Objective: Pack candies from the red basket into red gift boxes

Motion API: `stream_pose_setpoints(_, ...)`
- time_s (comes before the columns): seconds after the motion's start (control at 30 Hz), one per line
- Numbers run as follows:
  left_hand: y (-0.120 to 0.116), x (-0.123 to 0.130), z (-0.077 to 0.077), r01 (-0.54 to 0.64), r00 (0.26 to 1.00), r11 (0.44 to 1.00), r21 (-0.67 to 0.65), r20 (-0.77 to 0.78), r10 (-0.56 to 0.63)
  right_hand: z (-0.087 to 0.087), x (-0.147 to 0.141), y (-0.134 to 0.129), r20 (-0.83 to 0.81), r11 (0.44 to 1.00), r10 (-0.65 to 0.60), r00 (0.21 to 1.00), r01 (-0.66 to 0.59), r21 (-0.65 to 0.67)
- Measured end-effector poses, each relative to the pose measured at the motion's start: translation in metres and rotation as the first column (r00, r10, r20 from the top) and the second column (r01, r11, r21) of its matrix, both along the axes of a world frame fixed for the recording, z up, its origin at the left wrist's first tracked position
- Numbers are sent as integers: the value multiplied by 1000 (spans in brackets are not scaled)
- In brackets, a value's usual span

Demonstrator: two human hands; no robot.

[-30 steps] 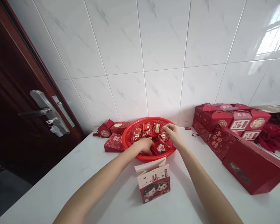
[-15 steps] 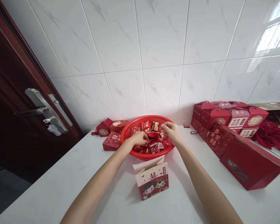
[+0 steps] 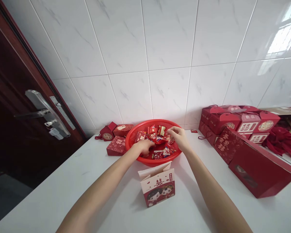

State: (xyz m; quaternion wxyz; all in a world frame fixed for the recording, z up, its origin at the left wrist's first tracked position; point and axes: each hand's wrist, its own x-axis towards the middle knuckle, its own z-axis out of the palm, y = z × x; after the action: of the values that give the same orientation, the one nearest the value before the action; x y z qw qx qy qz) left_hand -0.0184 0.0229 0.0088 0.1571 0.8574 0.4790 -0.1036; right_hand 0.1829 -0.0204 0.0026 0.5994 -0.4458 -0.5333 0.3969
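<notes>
A red plastic basket (image 3: 129,142) holds wrapped sweets (image 3: 152,130) in red, white and gold. My left hand (image 3: 143,147) is inside its left front part, fingers curled down among the sweets; what they grip is hidden. Above the basket's right side, my right hand (image 3: 178,136) has thumb and fingers pinched together beside a red packet (image 3: 169,139). Whatever is in that pinch is too small to make out. Between my forearms a white and red gift box (image 3: 158,187) with two cartoon figures stands upright, its top flaps up, just in front of the basket.
Small red boxes (image 3: 116,146) lie left of the basket. Stacked red gift boxes (image 3: 232,123) and a large red box (image 3: 259,171) stand at the right, with red ribbons (image 3: 278,139) beyond. A tiled wall (image 3: 126,94) closes the back; a dark door (image 3: 12,87) is at left.
My left hand has shifted slightly left and down in the basket, and the sweets around it lie differently. My right hand has stayed nearly in place.
</notes>
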Motion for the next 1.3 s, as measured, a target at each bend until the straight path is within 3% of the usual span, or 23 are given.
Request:
stream_pose_setpoints(0.13,2,-4,1,-38,993,999,-11,116,39,0,0,0,-6,1000,9,1000,-9,4)
stream_pose_setpoints(0.27,3,-9,1,-82,932,997,2,354,76,1,1,0,-7,1000,19,1000,-19,6)
stream_pose_setpoints(0.47,7,-8,1,-161,672,986,36,736,83,1,1,1,-7,999,37,999,-37,-1)
stream_pose_setpoints(0.6,11,-9,-1,-240,529,970,34,842,102,0,1,2,-8,999,44,999,-44,-2)
stream_pose_setpoints(0.77,14,-8,-2,-277,411,961,7,905,112,0,2,2,-8,998,69,998,-69,1)
stream_pose_setpoints(1.07,0,10,2,-86,422,995,49,906,-8,3,-1,-1,46,971,237,970,-236,-43)
stream_pose_setpoints(1.2,-6,13,3,-104,481,991,84,876,-24,4,-1,-2,56,950,312,949,-311,-30)
stream_pose_setpoints(1.3,-2,11,4,-209,541,971,117,841,15,1,0,1,18,957,288,957,-289,22)
